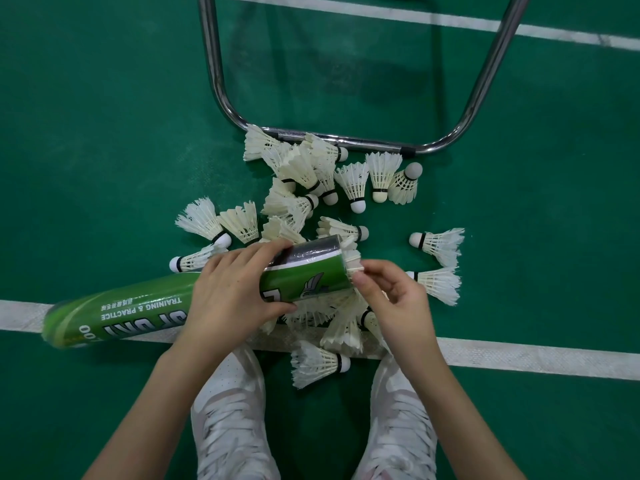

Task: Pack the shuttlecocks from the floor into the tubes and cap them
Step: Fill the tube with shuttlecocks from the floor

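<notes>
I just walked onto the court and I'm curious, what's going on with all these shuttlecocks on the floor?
A person is packing them. The left hand grips a green tube held on its side, while the right hand pinches a shuttlecock at the tube's open end. Many loose shuttlecocks lie on the green floor near a metal frame. No cap shows.

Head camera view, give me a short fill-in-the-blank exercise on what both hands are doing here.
1. The left hand holds the ____ cardboard tube.
2. The right hand pinches a white feather shuttlecock at the tube's ____ end.
3. The curved metal frame lies ____ the shuttlecock pile.

Missing words: green; open; beyond
</notes>
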Tool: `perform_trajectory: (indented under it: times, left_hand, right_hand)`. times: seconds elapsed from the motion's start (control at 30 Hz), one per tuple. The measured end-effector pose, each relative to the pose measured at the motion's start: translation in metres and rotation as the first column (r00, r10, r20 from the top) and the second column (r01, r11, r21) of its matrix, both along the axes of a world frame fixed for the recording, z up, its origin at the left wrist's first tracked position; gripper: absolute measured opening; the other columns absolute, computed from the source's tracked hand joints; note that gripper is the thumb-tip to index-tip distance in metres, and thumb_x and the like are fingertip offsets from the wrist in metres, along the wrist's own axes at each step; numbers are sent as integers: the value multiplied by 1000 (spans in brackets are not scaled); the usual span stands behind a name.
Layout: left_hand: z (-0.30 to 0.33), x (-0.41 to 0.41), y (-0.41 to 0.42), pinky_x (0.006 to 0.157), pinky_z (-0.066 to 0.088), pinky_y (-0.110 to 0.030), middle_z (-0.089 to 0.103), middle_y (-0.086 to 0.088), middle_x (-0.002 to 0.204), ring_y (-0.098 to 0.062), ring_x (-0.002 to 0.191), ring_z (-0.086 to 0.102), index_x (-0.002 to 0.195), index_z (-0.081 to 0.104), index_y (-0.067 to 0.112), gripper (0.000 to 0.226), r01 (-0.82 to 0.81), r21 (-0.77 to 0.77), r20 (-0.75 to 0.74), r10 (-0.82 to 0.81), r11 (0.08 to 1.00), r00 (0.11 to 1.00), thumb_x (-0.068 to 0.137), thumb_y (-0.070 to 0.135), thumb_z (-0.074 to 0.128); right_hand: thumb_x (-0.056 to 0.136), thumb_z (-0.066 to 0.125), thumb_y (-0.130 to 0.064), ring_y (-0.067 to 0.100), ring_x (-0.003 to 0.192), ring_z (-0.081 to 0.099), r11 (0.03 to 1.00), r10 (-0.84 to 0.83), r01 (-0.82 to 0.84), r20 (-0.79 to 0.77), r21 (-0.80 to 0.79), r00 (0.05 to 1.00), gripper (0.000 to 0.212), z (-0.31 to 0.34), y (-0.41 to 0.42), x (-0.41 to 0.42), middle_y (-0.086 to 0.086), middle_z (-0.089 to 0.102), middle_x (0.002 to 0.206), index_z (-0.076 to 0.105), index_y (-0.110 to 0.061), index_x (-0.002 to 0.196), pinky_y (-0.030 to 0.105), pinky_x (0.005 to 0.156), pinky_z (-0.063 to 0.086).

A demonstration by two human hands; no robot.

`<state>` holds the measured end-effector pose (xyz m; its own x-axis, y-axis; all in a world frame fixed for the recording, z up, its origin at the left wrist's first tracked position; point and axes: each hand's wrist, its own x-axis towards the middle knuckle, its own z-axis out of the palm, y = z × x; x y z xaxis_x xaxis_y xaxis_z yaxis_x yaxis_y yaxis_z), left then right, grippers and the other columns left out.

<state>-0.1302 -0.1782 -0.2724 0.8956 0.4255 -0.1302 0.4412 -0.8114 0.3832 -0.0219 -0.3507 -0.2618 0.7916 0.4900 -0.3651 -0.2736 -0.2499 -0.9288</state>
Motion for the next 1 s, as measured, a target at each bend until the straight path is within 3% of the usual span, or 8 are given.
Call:
perform_trajectory:
  times: [0.13,0.23,0.4,0.73,1.0]
  left_hand:
    - [-1,0,-1,86,39,-38,61,4,116,-24,101,56,127,46,31,83,4,12,6,-4,1000,1000,54,49,81]
    - [-1,0,-1,87,39,-38,61,5,117,-23,102,56,127,45,31,83,0,9,6,-1,1000,1000,54,49,81]
    - [-3,0,-4,87,40,-40,61,4,116,-25,103,57,126,46,31,83,10,19,4,-10,1000,1000,53,49,82]
    - [-5,-2,-5,88,39,-40,61,9,116,-22,103,57,125,41,36,85,29,9,10,-29,1000,1000,52,51,81]
    - [-7,-3,-5,90,39,-41,60,9,118,-21,105,56,127,42,35,85,35,10,3,-35,999,999,53,50,81]
  right_hand:
    - [79,70,-17,-1,96,60,993,114,-114,12,-33,993,22,-2,4,-5,-9,68,97,62,-31,94,11,81,46]
    - [76,74,-19,2,102,55,980,157,-142,109,-138,981,32,-6,6,-12,-6,63,105,61,-25,105,11,87,42]
    - [75,74,-17,5,99,51,982,107,-63,250,-178,962,36,-8,13,-22,-12,56,97,50,-40,89,14,84,39]
    - [75,73,-11,2,94,56,982,123,-100,136,-163,983,29,-4,12,-17,-6,64,95,59,-35,85,3,75,38]
    - [77,71,-7,-2,88,57,985,142,-132,84,-111,986,32,-4,13,-16,-8,66,91,59,-36,85,5,73,42]
